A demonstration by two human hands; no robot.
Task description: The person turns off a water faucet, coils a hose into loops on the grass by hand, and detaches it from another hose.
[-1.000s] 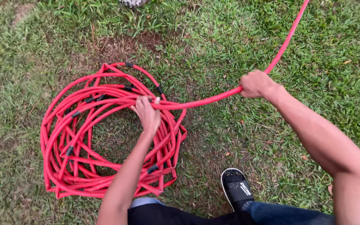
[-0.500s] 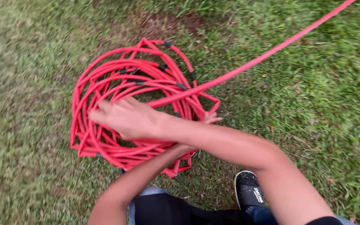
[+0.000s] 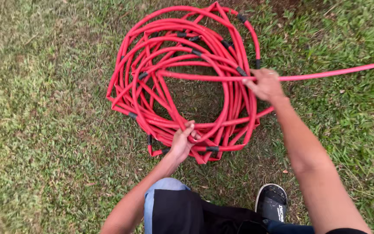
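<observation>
Grass (image 3: 44, 130) is lying under a big red hose coil (image 3: 182, 73), with the free run trailing off right. Right hand (image 3: 265, 84) is clamped around that run at the coil's right edge; left hand (image 3: 182, 141) is gripping the near loops. Probably best laying each loop flat, not twisting.

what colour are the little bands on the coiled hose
Black, spaced along the red hose; one band shows clearly in the head view.

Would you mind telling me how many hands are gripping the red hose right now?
2. The left hand holds the near edge of the coiled red hose; the right hand grips the loose length at the coil's right side.
</observation>
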